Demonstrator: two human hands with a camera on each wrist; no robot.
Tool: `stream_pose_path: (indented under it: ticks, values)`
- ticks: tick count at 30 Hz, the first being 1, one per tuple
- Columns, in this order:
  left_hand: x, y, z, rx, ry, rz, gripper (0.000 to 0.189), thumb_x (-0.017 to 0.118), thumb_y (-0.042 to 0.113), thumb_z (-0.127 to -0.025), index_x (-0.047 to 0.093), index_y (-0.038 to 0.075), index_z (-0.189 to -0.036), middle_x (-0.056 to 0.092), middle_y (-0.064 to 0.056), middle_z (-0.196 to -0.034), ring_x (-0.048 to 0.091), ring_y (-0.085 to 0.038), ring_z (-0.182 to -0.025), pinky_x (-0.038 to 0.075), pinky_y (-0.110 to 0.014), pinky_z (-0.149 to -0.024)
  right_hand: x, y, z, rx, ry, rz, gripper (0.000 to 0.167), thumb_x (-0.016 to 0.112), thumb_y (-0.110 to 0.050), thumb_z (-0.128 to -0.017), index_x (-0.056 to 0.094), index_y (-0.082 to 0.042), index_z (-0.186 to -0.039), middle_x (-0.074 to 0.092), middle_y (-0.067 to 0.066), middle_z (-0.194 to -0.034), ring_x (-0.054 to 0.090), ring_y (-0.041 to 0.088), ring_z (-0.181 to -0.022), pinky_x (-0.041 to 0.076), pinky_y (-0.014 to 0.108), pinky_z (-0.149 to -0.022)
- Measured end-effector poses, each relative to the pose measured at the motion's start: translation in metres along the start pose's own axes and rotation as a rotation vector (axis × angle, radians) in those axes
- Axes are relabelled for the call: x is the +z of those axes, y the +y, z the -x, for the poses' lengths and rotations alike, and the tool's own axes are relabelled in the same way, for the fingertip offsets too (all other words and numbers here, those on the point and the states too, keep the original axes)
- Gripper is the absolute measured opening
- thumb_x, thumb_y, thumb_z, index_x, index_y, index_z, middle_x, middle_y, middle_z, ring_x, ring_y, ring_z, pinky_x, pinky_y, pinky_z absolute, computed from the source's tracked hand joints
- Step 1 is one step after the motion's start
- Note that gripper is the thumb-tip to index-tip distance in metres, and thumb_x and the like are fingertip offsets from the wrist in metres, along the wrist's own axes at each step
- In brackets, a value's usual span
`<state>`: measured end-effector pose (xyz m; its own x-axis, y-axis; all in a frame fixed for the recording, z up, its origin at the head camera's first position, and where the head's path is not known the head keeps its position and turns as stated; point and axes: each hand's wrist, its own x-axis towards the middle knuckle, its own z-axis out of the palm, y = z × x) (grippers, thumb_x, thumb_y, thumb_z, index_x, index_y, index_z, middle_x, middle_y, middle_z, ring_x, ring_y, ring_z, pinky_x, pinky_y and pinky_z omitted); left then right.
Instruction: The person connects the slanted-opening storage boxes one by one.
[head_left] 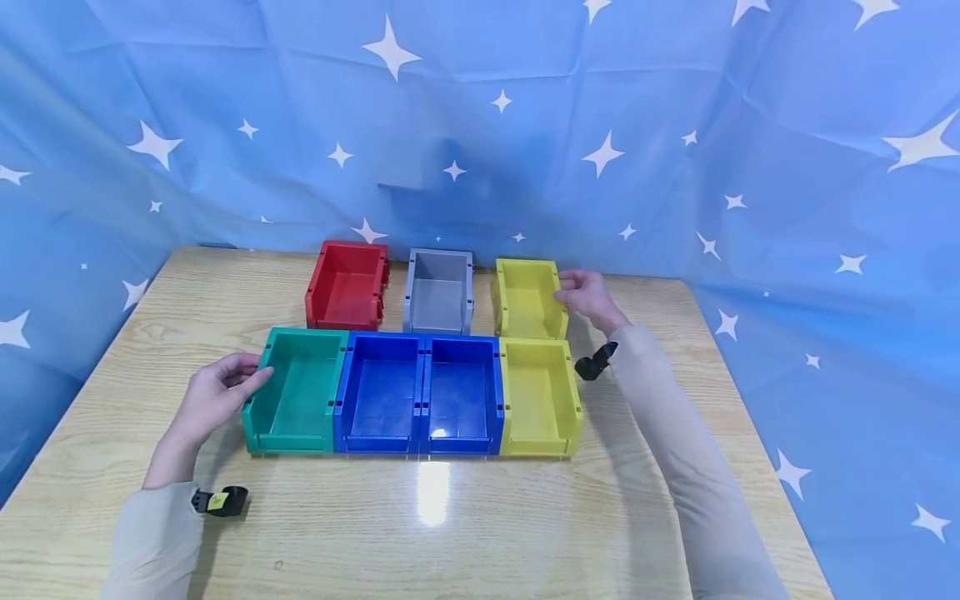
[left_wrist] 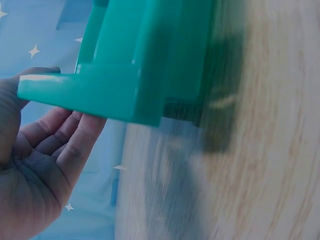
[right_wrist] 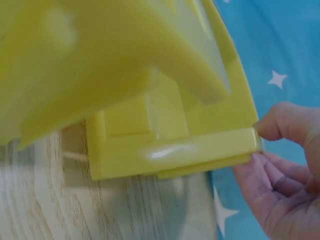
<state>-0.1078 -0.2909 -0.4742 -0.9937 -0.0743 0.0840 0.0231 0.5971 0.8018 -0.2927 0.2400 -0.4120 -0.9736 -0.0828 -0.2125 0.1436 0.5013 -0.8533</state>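
Observation:
On the left, my left hand (head_left: 215, 395) pinches the left side wall of a green plastic bin (head_left: 303, 390), the thumb on one face of the rim and the fingers on the other. The green bin (left_wrist: 115, 92) fills the top of the left wrist view. At the back right, my right hand (head_left: 592, 298) grips the right wall of a yellow bin (head_left: 528, 298) between thumb and fingers. In the right wrist view the thumb and fingers meet at the rim of that back yellow bin (right_wrist: 200, 147). A nearer yellow bin (right_wrist: 75, 60) partly covers it there.
Two blue bins (head_left: 384, 392) and a front yellow bin (head_left: 538, 396) stand in a row with the green one. Behind them are a red bin (head_left: 347, 283) and a grey bin (head_left: 439, 292). A starry blue curtain (head_left: 450, 125) borders the wooden table (head_left: 360, 533).

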Motion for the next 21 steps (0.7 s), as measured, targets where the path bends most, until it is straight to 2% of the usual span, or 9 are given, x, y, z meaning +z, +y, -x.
stream_pose_path:
  ticks: [3,9,11,17,21]
  values:
    - [0.001,-0.003,-0.001,0.003,0.003,0.000,0.044,0.061,0.040,-0.090,0.062,0.000,-0.106,0.064,-0.008,-0.095,0.057,0.003,-0.076,0.047,-0.011,-0.063,-0.005,0.002,0.003,0.004,0.031,0.004,0.052,0.057,0.002,-0.084,0.043,0.008,-0.134,0.056,0.023,-0.113,0.057,0.016,-0.078,0.052,0.030,-0.068]
    - [-0.004,0.027,0.007,0.004,-0.022,0.010,0.038,0.059,0.029,-0.093,0.061,-0.006,-0.107,0.062,-0.018,-0.097,0.055,0.005,-0.075,0.047,-0.010,-0.065,-0.022,0.006,0.011,-0.009,0.103,-0.013,0.050,0.057,0.004,-0.084,0.044,0.010,-0.132,0.055,0.020,-0.107,0.056,0.009,-0.072,0.052,0.022,-0.064]
    - [-0.005,0.031,0.008,-0.002,-0.023,0.005,0.037,0.059,0.027,-0.093,0.060,-0.006,-0.108,0.062,-0.018,-0.098,0.053,0.006,-0.075,0.046,-0.009,-0.065,-0.030,0.009,0.015,-0.009,0.125,-0.020,0.050,0.056,0.004,-0.084,0.044,0.011,-0.132,0.055,0.019,-0.104,0.056,0.008,-0.069,0.051,0.020,-0.063]
    - [-0.004,0.032,0.008,-0.037,-0.027,0.009,0.038,0.058,0.028,-0.094,0.059,-0.006,-0.111,0.061,-0.017,-0.099,0.052,0.005,-0.077,0.045,-0.009,-0.065,-0.050,0.015,0.030,-0.015,0.178,-0.017,0.050,0.055,0.002,-0.084,0.044,0.012,-0.131,0.056,0.024,-0.108,0.055,0.002,-0.068,0.051,0.018,-0.061]
    - [-0.008,0.032,0.009,-0.031,-0.055,0.006,0.041,0.056,0.029,-0.095,0.058,-0.008,-0.113,0.060,-0.020,-0.102,0.052,0.005,-0.078,0.045,-0.010,-0.065,-0.064,0.021,0.043,-0.034,0.194,-0.016,0.048,0.055,0.000,-0.086,0.045,0.012,-0.131,0.056,0.026,-0.111,0.057,0.001,-0.071,0.050,0.017,-0.063]
